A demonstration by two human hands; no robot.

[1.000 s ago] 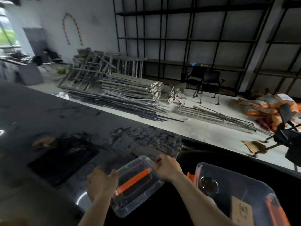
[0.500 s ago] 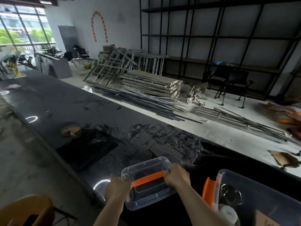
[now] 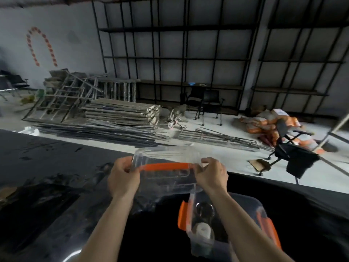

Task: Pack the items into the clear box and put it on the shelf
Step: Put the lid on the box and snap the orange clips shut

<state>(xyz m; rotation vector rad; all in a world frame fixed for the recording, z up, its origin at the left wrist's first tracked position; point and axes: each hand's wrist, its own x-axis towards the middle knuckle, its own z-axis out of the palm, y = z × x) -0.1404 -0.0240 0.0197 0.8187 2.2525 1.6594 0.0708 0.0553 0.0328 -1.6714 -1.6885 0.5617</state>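
Note:
Both hands hold a clear plastic lid [image 3: 168, 176] with an orange handle strip, lifted above the black table [image 3: 56, 195]. My left hand [image 3: 123, 176] grips its left end and my right hand [image 3: 211, 176] grips its right end. Below and to the right stands the clear box [image 3: 207, 248] with orange latches on its sides. Inside it I see a round metallic item [image 3: 204, 208] and a white roll [image 3: 203, 230]. My right forearm crosses over the box and hides part of it.
Tall black shelving [image 3: 179, 57] lines the far wall. On the floor beyond the table lie stacked boards [image 3: 120, 112], metal rods and frames. Black chairs [image 3: 207, 104] stand by the shelves, orange sacks [image 3: 268, 121] and another chair [image 3: 290, 150] at right.
The lid has been lifted off the table and carried right, toward the box. The view has swung back to the right.

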